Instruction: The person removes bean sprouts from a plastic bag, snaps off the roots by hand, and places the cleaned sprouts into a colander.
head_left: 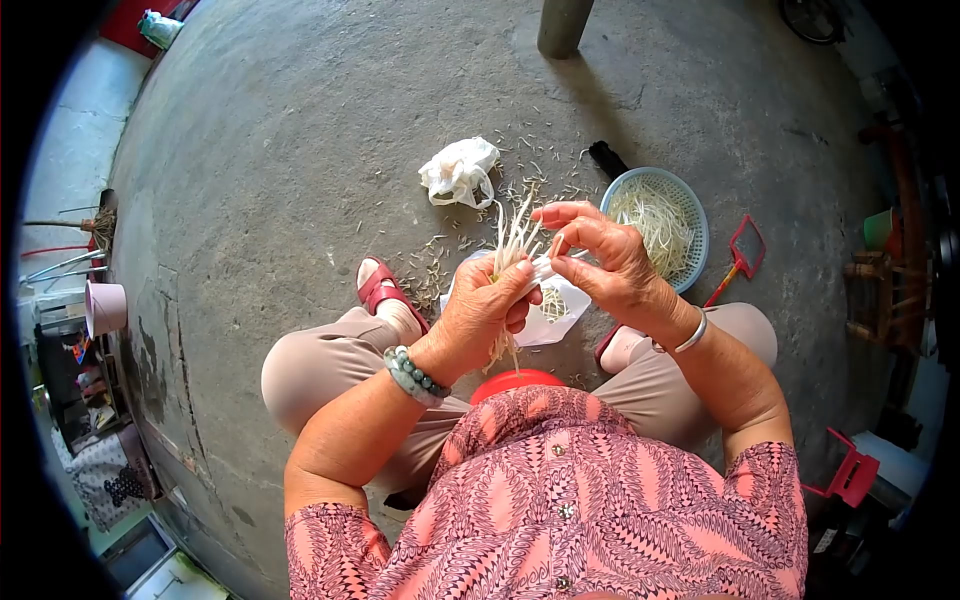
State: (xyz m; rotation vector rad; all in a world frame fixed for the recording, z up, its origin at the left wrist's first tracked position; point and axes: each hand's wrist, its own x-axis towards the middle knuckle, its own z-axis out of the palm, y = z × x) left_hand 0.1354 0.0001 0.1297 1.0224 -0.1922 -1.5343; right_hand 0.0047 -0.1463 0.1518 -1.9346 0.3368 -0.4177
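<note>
1. Left hand (490,305): closed around a bunch of pale sprouts (517,240), thumb laid across it, long ends fanned out beyond the fingers, more strands hanging below.
2. Right hand (612,262): thumb and forefinger brought close together at the right edge of the bunch, remaining fingers curled; cannot tell whether gripping a strand.
3. Position of bunch: held in front of the body, above a white tray-like item (567,318), partly hidden.
4. Light-blue basket (702,222), round, perforated: on the concrete floor (300,150), beyond the right hand, filled with loose strands (652,222).
5. White plastic bag (458,170), crumpled: beyond the left hand, well apart.
6. Small scraps (430,275): scattered on the floor, near the bag.
7. Red-framed item (747,245), yellow on handle: just beside the basket.
</note>
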